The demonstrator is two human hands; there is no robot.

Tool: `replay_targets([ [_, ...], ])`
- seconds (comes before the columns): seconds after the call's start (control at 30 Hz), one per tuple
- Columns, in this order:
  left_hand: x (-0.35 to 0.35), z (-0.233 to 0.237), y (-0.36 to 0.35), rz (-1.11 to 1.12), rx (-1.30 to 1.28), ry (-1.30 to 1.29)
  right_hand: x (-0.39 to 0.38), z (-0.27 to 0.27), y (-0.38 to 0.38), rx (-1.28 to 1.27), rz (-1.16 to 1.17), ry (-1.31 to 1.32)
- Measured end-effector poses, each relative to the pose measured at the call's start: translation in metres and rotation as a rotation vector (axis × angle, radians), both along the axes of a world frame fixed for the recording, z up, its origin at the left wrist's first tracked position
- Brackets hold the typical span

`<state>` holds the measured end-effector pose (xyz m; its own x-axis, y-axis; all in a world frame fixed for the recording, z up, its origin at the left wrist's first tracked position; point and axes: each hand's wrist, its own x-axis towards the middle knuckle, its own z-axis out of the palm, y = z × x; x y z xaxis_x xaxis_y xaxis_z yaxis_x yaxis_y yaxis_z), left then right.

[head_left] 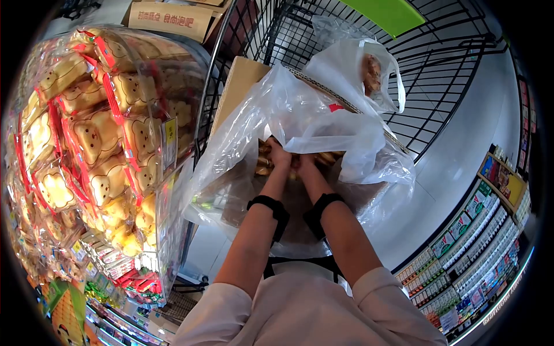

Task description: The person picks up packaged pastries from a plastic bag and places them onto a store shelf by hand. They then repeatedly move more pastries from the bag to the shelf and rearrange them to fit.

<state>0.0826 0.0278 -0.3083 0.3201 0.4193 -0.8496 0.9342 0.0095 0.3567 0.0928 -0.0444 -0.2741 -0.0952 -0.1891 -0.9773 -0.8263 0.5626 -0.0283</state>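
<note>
Shop aisle. Pale glossy floor (461, 173). Stocked shelves (473, 254) lower right. Clear display bin (184, 69) of bear-shaped snack packs (92, 138) left. Black wire cart (430, 98) ahead. Even bright light.

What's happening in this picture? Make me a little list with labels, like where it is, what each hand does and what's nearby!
place: shop aisle with stocked shelves
left hand: reaching into the clear crinkly plastic bag, on golden-brown snacks; grip hidden
right hand: beside it, on the same snacks; grip hidden
wrists: black wrist bands
bag sits in: brown cardboard box in a black wire cart
left side: clear plastic bin of bear-shaped wrapped snacks
</note>
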Motion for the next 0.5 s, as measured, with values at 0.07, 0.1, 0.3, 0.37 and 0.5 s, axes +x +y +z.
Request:
replay_targets([
  [0.07, 0.003, -0.010, -0.018, 0.009, 0.164, 0.012, -0.003, -0.016, 0.000, 0.025, -0.045, -0.043],
  [0.1, 0.004, -0.011, -0.027, 0.015, 0.249, 0.018, -0.005, -0.021, 0.000, 0.046, -0.068, -0.063],
  [0.3, 0.009, 0.026, -0.019, 0.037, 0.256, 0.058, -0.034, -0.051, -0.007, 0.274, -0.178, -0.141],
  [0.37, 0.020, 0.062, -0.017, 0.001, 0.266, 0.070, -0.047, -0.061, -0.007, 0.368, -0.239, -0.162],
  [0.5, 0.013, 0.070, -0.003, -0.066, 0.198, 0.052, -0.034, -0.024, -0.004, 0.375, -0.385, -0.106],
])
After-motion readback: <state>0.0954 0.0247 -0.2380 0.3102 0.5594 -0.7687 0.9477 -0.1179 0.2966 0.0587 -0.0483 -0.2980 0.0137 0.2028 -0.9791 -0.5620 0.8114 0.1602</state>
